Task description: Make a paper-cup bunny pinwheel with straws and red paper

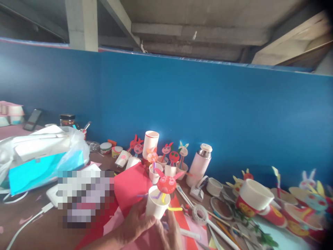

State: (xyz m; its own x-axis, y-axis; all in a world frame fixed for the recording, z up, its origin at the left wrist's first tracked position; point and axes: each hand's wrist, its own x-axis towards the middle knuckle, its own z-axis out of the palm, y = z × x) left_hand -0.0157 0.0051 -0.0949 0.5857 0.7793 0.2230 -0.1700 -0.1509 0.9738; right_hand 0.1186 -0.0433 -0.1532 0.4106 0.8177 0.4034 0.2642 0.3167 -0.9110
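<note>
A white paper cup [155,207] stands upright between my two hands, low in the middle of the view. My left hand [136,222] wraps round the cup's left side, thumb at its front. Fingers of my right hand [169,232] press against its lower right side. Out of the cup rises a red paper rabbit head [167,184] with long ears. A purple strip sticks out to the left and a yellow strip [175,209] to the right. Beneath my hands lie red and pink paper sheets [131,185].
Behind stand several cups with paper rabbit heads [166,149] and a pink thermos [199,165]. A tape roll [200,214], pencils and red-and-white cups [253,198] lie right. Left are a plastic bag [49,152], a white cable [30,219] and a blurred patch. A blue partition [203,104] closes the back.
</note>
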